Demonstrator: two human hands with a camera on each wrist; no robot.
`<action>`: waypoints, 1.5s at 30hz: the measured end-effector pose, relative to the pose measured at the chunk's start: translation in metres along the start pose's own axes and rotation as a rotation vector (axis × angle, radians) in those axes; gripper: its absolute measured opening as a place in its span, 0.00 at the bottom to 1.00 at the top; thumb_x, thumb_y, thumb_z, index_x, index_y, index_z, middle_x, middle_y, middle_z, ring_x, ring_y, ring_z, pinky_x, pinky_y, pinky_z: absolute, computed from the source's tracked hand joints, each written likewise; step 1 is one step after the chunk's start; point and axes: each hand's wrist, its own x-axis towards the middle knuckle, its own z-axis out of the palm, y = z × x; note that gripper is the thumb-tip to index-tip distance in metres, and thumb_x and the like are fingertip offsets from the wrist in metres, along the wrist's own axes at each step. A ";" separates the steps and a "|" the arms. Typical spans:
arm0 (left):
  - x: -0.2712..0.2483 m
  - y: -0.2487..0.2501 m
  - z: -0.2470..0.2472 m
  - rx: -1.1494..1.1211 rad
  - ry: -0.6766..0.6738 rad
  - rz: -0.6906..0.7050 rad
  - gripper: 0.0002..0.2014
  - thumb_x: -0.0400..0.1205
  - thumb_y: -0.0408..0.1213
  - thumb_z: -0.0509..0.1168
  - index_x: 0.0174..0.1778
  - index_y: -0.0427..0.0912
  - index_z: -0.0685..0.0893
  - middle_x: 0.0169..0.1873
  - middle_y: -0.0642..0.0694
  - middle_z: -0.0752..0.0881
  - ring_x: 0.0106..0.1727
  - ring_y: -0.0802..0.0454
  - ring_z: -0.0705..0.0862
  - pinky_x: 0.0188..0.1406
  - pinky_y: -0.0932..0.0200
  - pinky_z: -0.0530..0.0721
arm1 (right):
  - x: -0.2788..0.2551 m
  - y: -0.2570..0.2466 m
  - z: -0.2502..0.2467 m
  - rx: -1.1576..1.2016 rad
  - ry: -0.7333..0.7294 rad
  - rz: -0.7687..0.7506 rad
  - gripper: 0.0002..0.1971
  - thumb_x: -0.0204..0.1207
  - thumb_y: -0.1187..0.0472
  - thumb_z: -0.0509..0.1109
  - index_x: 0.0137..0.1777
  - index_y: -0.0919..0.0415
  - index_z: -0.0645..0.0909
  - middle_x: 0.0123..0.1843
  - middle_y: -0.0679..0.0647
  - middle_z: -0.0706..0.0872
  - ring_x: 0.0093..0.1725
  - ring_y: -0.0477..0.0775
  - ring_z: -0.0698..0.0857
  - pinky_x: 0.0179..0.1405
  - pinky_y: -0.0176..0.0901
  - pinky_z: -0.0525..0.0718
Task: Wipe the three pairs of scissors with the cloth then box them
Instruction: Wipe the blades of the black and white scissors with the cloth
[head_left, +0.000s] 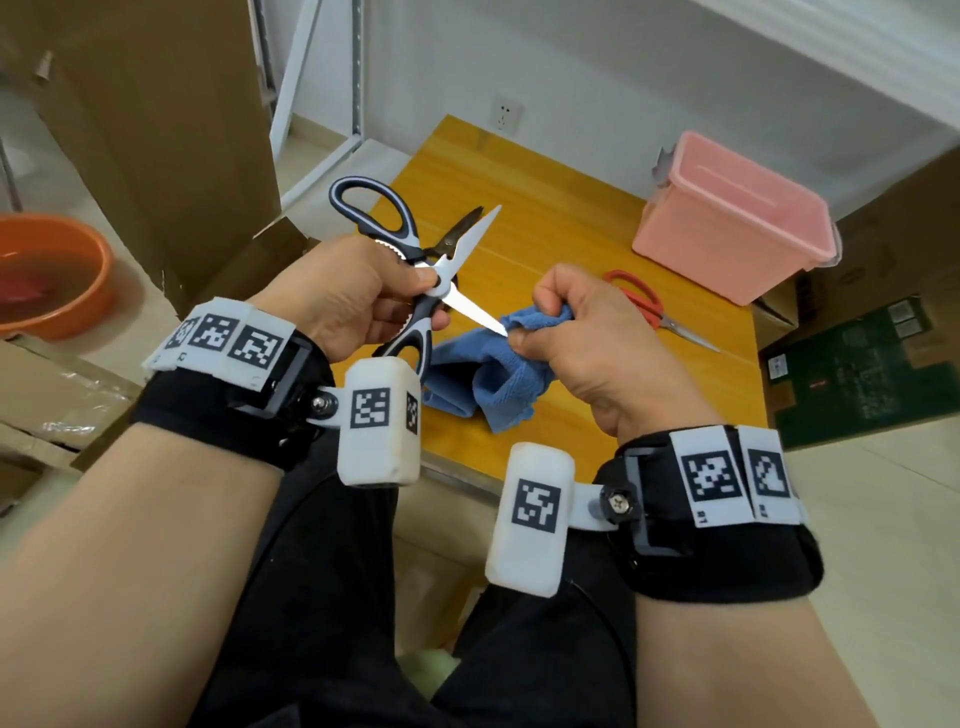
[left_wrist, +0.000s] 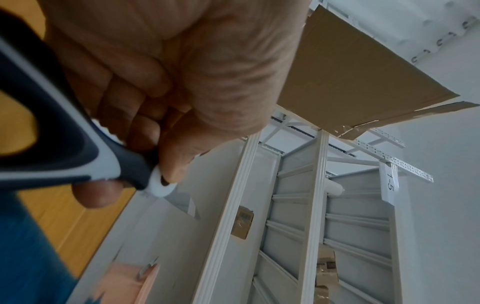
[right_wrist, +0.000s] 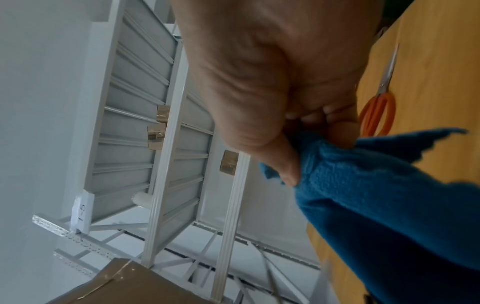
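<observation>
My left hand (head_left: 363, 301) grips the grey-and-white kitchen scissors (head_left: 415, 260) near the pivot, blades spread wide above the wooden table (head_left: 545, 228). In the left wrist view the thumb presses the scissors' handle (left_wrist: 124, 164). My right hand (head_left: 571, 322) pinches the blue cloth (head_left: 488, 374) around the tip of the lower blade; the rest of the cloth trails onto the table. The cloth (right_wrist: 376, 195) hangs from the fingers in the right wrist view. Red-handled scissors (head_left: 654, 306) lie closed on the table, right of my right hand. Dark scissors (head_left: 457, 234) lie partly hidden behind the held pair.
A pink plastic box (head_left: 732, 218) stands open at the table's far right corner. An orange basin (head_left: 47, 275) sits on the floor at left. Cardboard boxes (head_left: 156, 130) flank the table, and white metal shelving (left_wrist: 311, 205) stands behind it.
</observation>
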 end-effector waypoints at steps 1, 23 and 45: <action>-0.001 0.001 -0.002 -0.010 0.002 0.005 0.06 0.85 0.28 0.61 0.48 0.34 0.84 0.39 0.39 0.91 0.37 0.48 0.91 0.38 0.60 0.89 | 0.000 0.002 -0.002 -0.004 0.012 0.009 0.21 0.72 0.74 0.73 0.34 0.51 0.66 0.35 0.52 0.71 0.33 0.51 0.70 0.32 0.46 0.71; -0.006 0.000 0.011 0.128 -0.114 -0.004 0.15 0.83 0.28 0.65 0.29 0.40 0.84 0.38 0.36 0.88 0.38 0.43 0.87 0.39 0.57 0.84 | 0.001 -0.021 0.009 0.006 -0.012 0.001 0.16 0.76 0.62 0.78 0.38 0.51 0.72 0.42 0.59 0.84 0.44 0.64 0.88 0.39 0.57 0.84; -0.009 -0.001 0.018 0.091 -0.085 0.022 0.11 0.83 0.26 0.66 0.35 0.37 0.80 0.34 0.37 0.90 0.33 0.46 0.90 0.24 0.63 0.84 | 0.002 -0.006 0.021 0.168 -0.025 -0.107 0.21 0.77 0.80 0.67 0.39 0.54 0.65 0.43 0.58 0.75 0.42 0.60 0.93 0.43 0.56 0.85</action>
